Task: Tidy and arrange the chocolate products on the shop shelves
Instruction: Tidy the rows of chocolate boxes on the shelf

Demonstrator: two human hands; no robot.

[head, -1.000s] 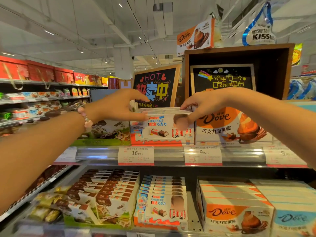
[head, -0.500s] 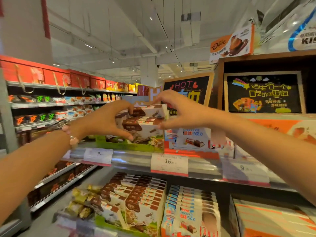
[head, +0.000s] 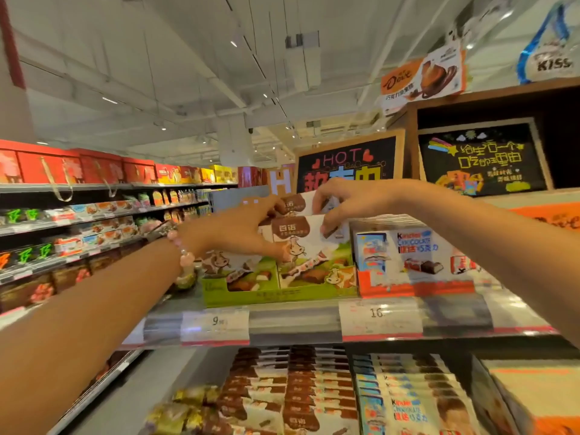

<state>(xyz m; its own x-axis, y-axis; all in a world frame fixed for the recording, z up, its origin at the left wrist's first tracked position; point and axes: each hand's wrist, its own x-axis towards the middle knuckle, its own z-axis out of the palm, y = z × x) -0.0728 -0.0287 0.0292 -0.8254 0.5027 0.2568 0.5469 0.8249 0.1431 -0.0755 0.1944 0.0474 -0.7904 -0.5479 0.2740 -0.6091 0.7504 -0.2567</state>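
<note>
At frame centre, the left hand (head: pixel 241 229) and right hand (head: pixel 348 204) both pinch the cow-print chocolate boxes (head: pixel 298 233) standing between them in the green tray (head: pixel 270 291), long axis left-right.

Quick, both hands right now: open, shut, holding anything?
Left hand: grips the cow-print chocolate packs in the green display tray.
Right hand: pinches the same packs from the right.

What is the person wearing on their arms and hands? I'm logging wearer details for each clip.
Both forearms are bare, with no sleeves or gloves in view. The left hand has a bracelet of pale pink round beads at its wrist. The right hand and its wrist show no jewellery.
</note>
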